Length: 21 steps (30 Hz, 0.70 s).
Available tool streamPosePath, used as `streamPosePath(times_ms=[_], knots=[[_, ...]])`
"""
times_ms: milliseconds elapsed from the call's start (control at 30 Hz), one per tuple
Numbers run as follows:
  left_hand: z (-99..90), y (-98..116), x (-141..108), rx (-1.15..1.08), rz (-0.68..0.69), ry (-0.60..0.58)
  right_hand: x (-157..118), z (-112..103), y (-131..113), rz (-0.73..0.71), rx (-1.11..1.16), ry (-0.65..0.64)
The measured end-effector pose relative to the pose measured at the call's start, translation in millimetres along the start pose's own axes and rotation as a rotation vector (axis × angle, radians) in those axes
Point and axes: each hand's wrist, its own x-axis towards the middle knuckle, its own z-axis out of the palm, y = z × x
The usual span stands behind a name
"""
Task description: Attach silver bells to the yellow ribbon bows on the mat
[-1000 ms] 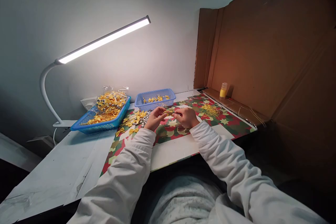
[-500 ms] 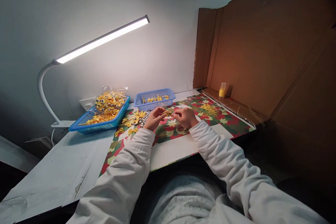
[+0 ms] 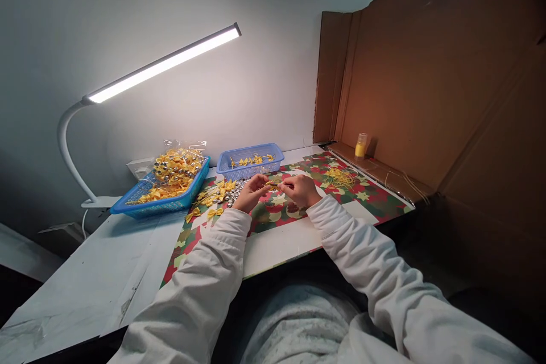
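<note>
My left hand (image 3: pixel 251 193) and my right hand (image 3: pixel 300 190) meet above the patterned mat (image 3: pixel 279 213), fingers pinched from both sides on a small yellow piece (image 3: pixel 273 186). The fingers partly hide it, and its exact shape is too small to tell. Just left of my left hand lie silver bells (image 3: pixel 236 193) in a heap, beside a pile of yellow bows (image 3: pixel 216 191). Two single bows, one of them a yellow bow (image 3: pixel 214 213), rest nearer the front. A bundle of yellow cord (image 3: pixel 339 177) is on the mat beyond my right hand.
A blue basket (image 3: pixel 157 207) heaped with yellow bows and bells stands at left, a smaller blue basket (image 3: pixel 249 169) behind my hands. A lit lamp (image 3: pixel 166 63) arches over the left side. Cardboard (image 3: pixel 409 79) walls the right, near a small yellow bottle (image 3: pixel 360 147).
My hands stay nearly in the same place, with only slight finger movement around the yellow piece. The whole view has shifted very slightly.
</note>
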Motion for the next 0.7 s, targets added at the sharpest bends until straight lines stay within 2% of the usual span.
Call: streamPosePath(times_ms=[300,533,700], knots=[[-2.7,-4.0,2.5,0.007,-0.007,-0.003,0.3,1.4,0.1,0.004,-0.005,0.023],[-4.3,-6.0,3.5,0.016,-0.019,0.039,1.4,-0.2,9.7,-0.043,0.238,0.107],[-3.3,-2.3,2.4,0.003,-0.042,0.07,3.6,0.5,14.6,0.025,0.423,0.219]])
